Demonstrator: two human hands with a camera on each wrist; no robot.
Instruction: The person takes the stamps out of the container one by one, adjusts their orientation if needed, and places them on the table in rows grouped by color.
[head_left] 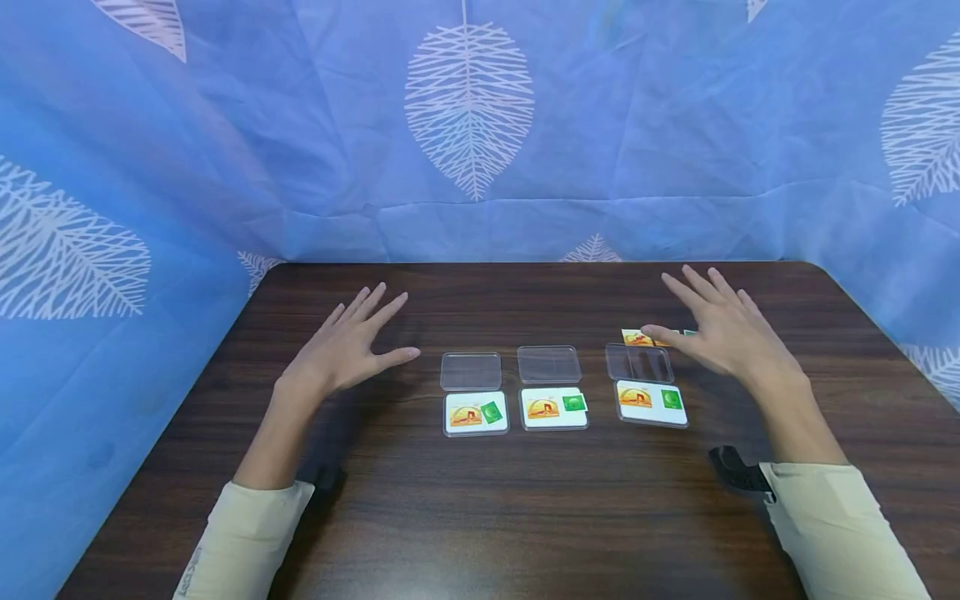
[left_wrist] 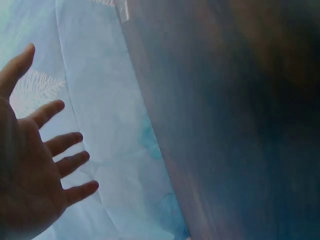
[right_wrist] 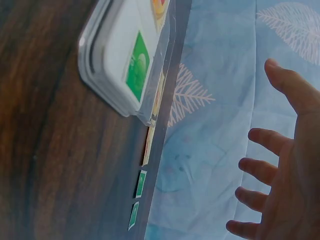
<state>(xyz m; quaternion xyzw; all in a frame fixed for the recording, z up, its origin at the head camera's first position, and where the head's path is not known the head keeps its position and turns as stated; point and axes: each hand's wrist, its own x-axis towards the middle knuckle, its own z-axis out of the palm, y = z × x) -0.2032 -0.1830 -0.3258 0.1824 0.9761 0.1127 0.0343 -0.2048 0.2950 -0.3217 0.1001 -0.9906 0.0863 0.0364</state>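
Observation:
My left hand [head_left: 341,354] hovers over the left of the table, fingers spread, holding nothing. On the right, my right hand [head_left: 727,333] is spread as well and holds nothing; its thumb passes in front of some small stamps [head_left: 636,337]. Three clear plastic cases lie unfolded in a row between the hands: a left case [head_left: 476,427], a middle case [head_left: 555,423] and a right case [head_left: 651,418]. Each has a white card with one orange and one green stamp, its transparent lid laid back behind it. In the right wrist view, green stamps [right_wrist: 141,184] lie beyond the right case [right_wrist: 112,75].
The dark wooden table [head_left: 480,517] ends at a blue curtain [head_left: 315,125] with white leaf patterns, at the back and left. A black strap [head_left: 735,471] sticks out at the right sleeve [head_left: 832,508].

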